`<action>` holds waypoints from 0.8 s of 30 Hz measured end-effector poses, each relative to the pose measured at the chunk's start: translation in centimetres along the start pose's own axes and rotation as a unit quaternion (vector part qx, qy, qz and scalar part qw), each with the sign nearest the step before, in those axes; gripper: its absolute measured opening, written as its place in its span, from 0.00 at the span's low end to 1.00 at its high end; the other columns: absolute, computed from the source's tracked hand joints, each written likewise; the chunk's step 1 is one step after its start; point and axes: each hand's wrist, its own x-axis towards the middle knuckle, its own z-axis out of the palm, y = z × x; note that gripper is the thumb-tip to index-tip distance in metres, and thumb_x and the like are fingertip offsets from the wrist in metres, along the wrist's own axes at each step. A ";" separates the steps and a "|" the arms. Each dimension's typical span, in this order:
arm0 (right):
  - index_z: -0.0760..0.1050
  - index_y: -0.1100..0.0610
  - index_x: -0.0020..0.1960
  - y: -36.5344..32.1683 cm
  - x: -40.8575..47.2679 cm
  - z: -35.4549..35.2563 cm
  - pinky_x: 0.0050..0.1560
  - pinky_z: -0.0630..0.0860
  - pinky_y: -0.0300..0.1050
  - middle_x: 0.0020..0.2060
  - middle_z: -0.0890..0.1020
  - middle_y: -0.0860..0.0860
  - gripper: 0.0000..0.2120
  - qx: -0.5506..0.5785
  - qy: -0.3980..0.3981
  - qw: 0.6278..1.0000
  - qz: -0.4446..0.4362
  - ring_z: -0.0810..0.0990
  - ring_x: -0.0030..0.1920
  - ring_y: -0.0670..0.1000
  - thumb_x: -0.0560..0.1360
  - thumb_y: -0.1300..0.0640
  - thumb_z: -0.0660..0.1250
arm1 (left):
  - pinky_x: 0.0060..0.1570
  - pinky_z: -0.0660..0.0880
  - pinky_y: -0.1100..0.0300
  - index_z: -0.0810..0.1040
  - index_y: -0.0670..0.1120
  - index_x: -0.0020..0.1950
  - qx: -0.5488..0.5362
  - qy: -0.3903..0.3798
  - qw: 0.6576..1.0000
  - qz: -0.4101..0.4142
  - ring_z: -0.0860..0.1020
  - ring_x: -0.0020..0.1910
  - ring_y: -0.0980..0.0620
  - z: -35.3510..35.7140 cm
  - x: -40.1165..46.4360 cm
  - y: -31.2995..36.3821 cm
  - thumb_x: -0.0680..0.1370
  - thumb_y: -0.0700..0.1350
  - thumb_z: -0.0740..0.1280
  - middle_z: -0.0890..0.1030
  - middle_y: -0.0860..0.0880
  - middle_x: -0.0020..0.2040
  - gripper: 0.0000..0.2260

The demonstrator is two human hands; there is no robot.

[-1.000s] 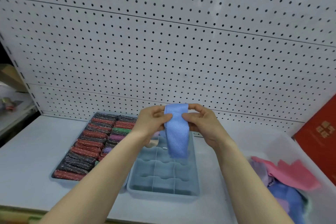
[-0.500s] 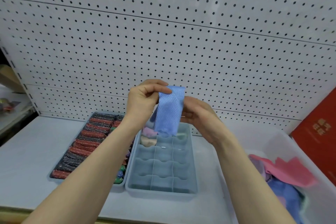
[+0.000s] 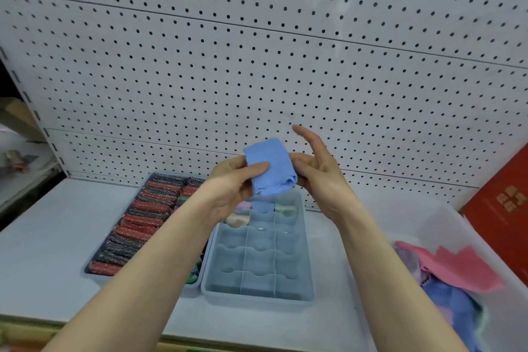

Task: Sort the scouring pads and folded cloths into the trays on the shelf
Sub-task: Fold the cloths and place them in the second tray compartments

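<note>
Reaching forward over the shelf (image 3: 43, 226), both bare forearms converge above the trays. The left hand (image 3: 228, 183) curls around the blue cloth (image 3: 271, 166), thumb laid across its front face and fingers wrapped behind, holding it firmly. The right hand (image 3: 317, 168) touches the cloth's right edge with its lower fingers, while the upper fingers (image 3: 305, 134) stand nearly straight and splayed upward, so it supports rather than clamps.

The cloth is a soft waffle-textured fabric folded into a compact oblong bundle, its long axis running roughly upright with a slight lean, the rounded fold on top and a bunched end pointing down towards the divided tray (image 3: 257, 291). It hangs in the air just above that tray's far row.

The divided tray is smooth grey-blue plastic with wavy partitions; a few pastel folded cloths (image 3: 240, 217) sit in its far compartments. Beside it on the left, another tray (image 3: 94, 276) holds rows of glittery red and dark scouring pads (image 3: 137, 220). A translucent bin (image 3: 508, 308) at right holds loose pink and blue cloths.
</note>
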 end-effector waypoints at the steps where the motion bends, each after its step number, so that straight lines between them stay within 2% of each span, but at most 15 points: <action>1: 0.70 0.49 0.68 0.0 -0.2 -0.2 0.48 0.77 0.42 0.50 0.84 0.53 0.25 -0.010 -0.037 0.999 -0.018 0.82 0.45 0.53 0.78 0.72 0.59 | 0.39 0.80 0.60 0.78 0.37 0.61 -0.014 0.011 1.000 0.002 0.84 0.43 0.48 0.1 0.0 0.1 0.76 0.37 0.69 0.85 0.41 0.51 0.14; 2: 0.72 0.52 0.66 0.0 -0.3 -0.2 0.50 0.77 0.42 0.52 0.83 0.51 0.25 -0.032 -0.068 0.996 -0.036 0.82 0.49 0.52 0.76 0.75 0.60 | 0.38 0.80 0.62 0.78 0.37 0.61 -0.022 0.021 1.000 0.005 0.84 0.42 0.49 0.0 0.1 0.2 0.76 0.36 0.68 0.84 0.41 0.50 0.14; 4: 0.77 0.56 0.59 0.1 -0.5 0.1 0.52 0.76 0.40 0.51 0.82 0.47 0.21 -0.080 -0.084 0.992 -0.052 0.81 0.51 0.47 0.72 0.76 0.66 | 0.36 0.79 0.64 0.77 0.36 0.62 -0.030 0.032 0.999 0.009 0.84 0.39 0.51 -0.1 0.2 0.5 0.77 0.36 0.68 0.84 0.42 0.49 0.14; 7: 0.82 0.54 0.49 0.5 -0.2 0.7 0.51 0.76 0.40 0.48 0.80 0.50 0.13 -0.119 -0.001 0.990 -0.073 0.79 0.48 0.46 0.71 0.71 0.72 | 0.37 0.79 0.63 0.73 0.36 0.67 0.009 0.054 0.998 0.012 0.83 0.38 0.52 0.0 0.0 0.5 0.78 0.37 0.67 0.83 0.43 0.49 0.18; 8: 0.83 0.51 0.46 0.7 0.0 0.8 0.50 0.76 0.42 0.49 0.78 0.51 0.12 -0.134 0.041 0.987 -0.075 0.78 0.48 0.47 0.71 0.67 0.73 | 0.41 0.80 0.61 0.70 0.37 0.70 0.041 0.075 0.996 0.014 0.83 0.41 0.52 -0.2 0.2 0.2 0.79 0.41 0.67 0.82 0.44 0.52 0.20; 10: 0.83 0.48 0.45 0.7 0.4 0.6 0.52 0.75 0.43 0.51 0.77 0.50 0.09 -0.139 0.091 0.984 -0.066 0.78 0.50 0.45 0.72 0.62 0.74 | 0.53 0.79 0.54 0.67 0.45 0.74 0.146 0.110 0.983 0.023 0.80 0.53 0.52 -0.5 0.5 -0.3 0.79 0.55 0.66 0.78 0.47 0.64 0.26; 12: 0.83 0.53 0.47 0.7 0.6 0.5 0.51 0.75 0.42 0.49 0.81 0.50 0.05 -0.114 0.086 0.989 -0.044 0.79 0.47 0.43 0.74 0.62 0.72 | 0.52 0.77 0.56 0.74 0.52 0.69 0.204 0.074 0.976 0.025 0.76 0.63 0.54 -0.6 0.3 -0.3 0.73 0.70 0.61 0.77 0.52 0.66 0.32; 13: 0.83 0.57 0.49 0.7 0.7 0.5 0.49 0.76 0.42 0.47 0.83 0.51 0.04 -0.096 0.077 0.992 -0.030 0.80 0.45 0.44 0.75 0.62 0.71 | 0.53 0.76 0.59 0.78 0.52 0.65 0.201 0.042 0.978 0.026 0.77 0.62 0.56 -0.5 0.1 -0.3 0.72 0.72 0.59 0.80 0.53 0.63 0.31; 14: 0.82 0.61 0.50 0.7 0.7 0.5 0.48 0.76 0.43 0.45 0.84 0.53 0.05 -0.079 0.072 0.994 -0.019 0.80 0.44 0.46 0.76 0.62 0.71 | 0.55 0.75 0.60 0.80 0.50 0.62 0.193 0.018 0.980 0.039 0.79 0.60 0.56 -0.3 -0.1 -0.3 0.75 0.69 0.61 0.82 0.53 0.59 0.27; 16: 0.80 0.63 0.53 0.7 0.7 0.4 0.45 0.77 0.43 0.45 0.85 0.56 0.07 -0.053 0.068 0.996 -0.003 0.82 0.43 0.48 0.77 0.61 0.69 | 0.55 0.77 0.60 0.82 0.46 0.57 0.181 0.023 0.979 0.087 0.82 0.54 0.52 0.1 -0.1 -0.5 0.78 0.53 0.68 0.85 0.50 0.53 0.14; 17: 0.80 0.62 0.54 0.6 0.7 0.3 0.44 0.78 0.43 0.45 0.85 0.57 0.07 -0.050 0.064 0.997 0.003 0.82 0.43 0.49 0.77 0.61 0.69 | 0.52 0.79 0.59 0.81 0.45 0.56 0.176 0.037 0.977 0.110 0.83 0.53 0.50 0.2 -0.1 -0.6 0.77 0.46 0.70 0.85 0.47 0.52 0.09; 19: 0.80 0.59 0.56 0.6 0.6 0.1 0.45 0.80 0.45 0.45 0.86 0.56 0.08 -0.046 0.033 0.998 0.014 0.83 0.44 0.50 0.77 0.63 0.68 | 0.42 0.80 0.61 0.82 0.45 0.52 0.156 0.055 0.977 0.137 0.84 0.46 0.52 0.2 -0.2 -0.7 0.75 0.36 0.71 0.84 0.45 0.51 0.08; 21: 0.80 0.58 0.55 0.7 0.4 -0.1 0.46 0.80 0.42 0.45 0.86 0.52 0.10 -0.029 -0.004 0.999 0.013 0.83 0.46 0.49 0.77 0.67 0.67 | 0.38 0.80 0.58 0.83 0.48 0.46 0.160 0.073 0.974 0.144 0.84 0.41 0.54 0.1 -0.2 -0.6 0.74 0.34 0.71 0.84 0.48 0.47 0.09; 24: 0.82 0.59 0.46 0.9 0.4 -0.1 0.46 0.79 0.40 0.43 0.85 0.51 0.12 -0.020 -0.014 1.000 0.003 0.83 0.45 0.50 0.75 0.73 0.65 | 0.44 0.80 0.42 0.84 0.51 0.40 0.184 0.084 0.969 0.141 0.83 0.40 0.51 -0.1 -0.2 -0.6 0.74 0.35 0.71 0.85 0.50 0.43 0.10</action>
